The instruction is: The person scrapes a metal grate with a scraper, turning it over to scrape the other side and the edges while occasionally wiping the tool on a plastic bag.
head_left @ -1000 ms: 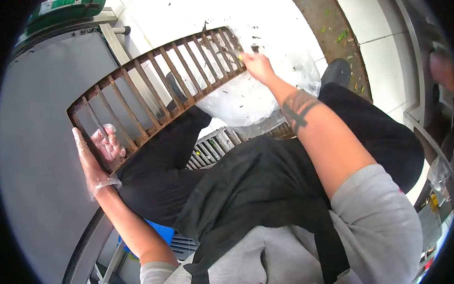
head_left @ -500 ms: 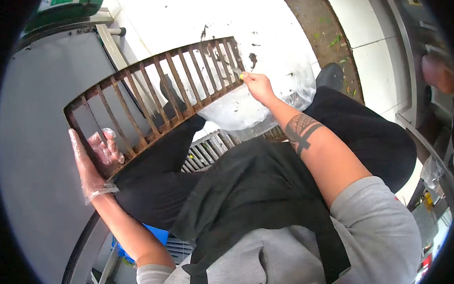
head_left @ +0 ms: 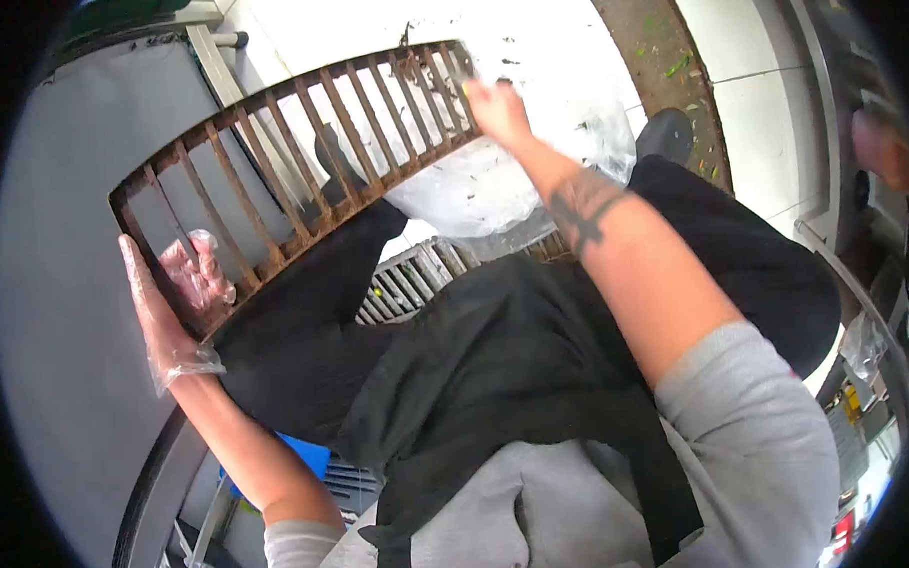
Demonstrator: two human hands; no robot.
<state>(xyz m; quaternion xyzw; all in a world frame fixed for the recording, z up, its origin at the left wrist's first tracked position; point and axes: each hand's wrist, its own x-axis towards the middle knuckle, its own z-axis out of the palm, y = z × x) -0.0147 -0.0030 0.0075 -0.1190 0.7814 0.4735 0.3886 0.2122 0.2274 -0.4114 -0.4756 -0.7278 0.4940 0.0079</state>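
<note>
A rusty, dirty metal grate (head_left: 319,221) with many crossbars is tilted over my left thigh. My left hand (head_left: 180,294), in a clear plastic glove, grips its left end, with the fingers through the gap by the end bar. Bare and slightly blurred, my right hand (head_left: 499,110) is closed at the grate's right end. A small yellow-green bit shows at its fingertips; the rest of what it holds is hidden. Dark debris clings to the bars near the right end. Beneath that end lies clear plastic sheeting (head_left: 462,206) with dark scraps on it.
Another slatted grate (head_left: 407,286) lies on the floor between my legs. A grey panel (head_left: 68,267) and a metal frame leg (head_left: 217,67) stand at the left. On the right are a dirty floor channel (head_left: 667,61), white tiles (head_left: 759,113) and a metal-edged unit.
The grate and my left hand have shifted slightly up and left in view. My right hand has moved up along the grate's right end.
</note>
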